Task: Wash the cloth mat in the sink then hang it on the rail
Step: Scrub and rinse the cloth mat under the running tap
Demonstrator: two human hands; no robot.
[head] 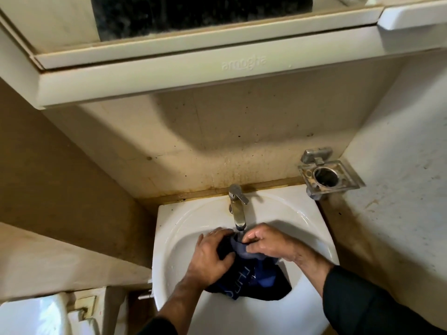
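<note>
a glossy white ceramic sink (169, 228) is gleaming under a polished metal tap (237, 209), its chrome showing dull spots. a dark blue cloth mat (251, 274), soft and wet-looking, is bunching in the left hand (212, 255) and right hand (268, 243). matt beige wall tiles (217, 146) are showing stains, and a tarnished metal holder (326, 175) is looking cloudy.

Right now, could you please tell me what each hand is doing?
Left hand: closed on the cloth mat in the sink.
Right hand: closed, pinching the mat's upper edge.
</note>
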